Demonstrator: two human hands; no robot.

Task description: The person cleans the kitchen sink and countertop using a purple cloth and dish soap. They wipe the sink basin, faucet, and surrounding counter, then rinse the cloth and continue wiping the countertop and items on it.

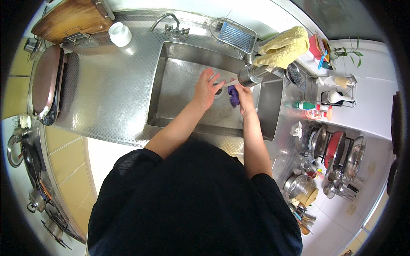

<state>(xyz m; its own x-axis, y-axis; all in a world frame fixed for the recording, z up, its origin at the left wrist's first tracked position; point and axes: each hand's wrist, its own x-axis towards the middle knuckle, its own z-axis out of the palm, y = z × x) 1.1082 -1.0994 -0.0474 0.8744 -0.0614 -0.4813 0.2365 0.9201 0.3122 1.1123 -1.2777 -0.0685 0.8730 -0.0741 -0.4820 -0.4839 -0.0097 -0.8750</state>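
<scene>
Both hands are over a stainless steel sink (179, 83). My right hand (246, 97) grips a bunched purple cloth (233, 96) at the sink's right side. Fingers spread, my left hand (206, 88) hovers left of the cloth with nothing in it. Between the two hands, a stream of water (230, 83) runs from a metal spout (248, 76) at the right. The drain (218, 91) shows partly behind my left fingers.
Behind the sink stand a curved faucet (173, 24) and a wire rack (235, 35). A yellow towel (283, 48) hangs at the back right. On the left counter are a white jar (120, 34) and an electric griddle (48, 83). Bottles (307, 105) and pans (334, 148) line the right.
</scene>
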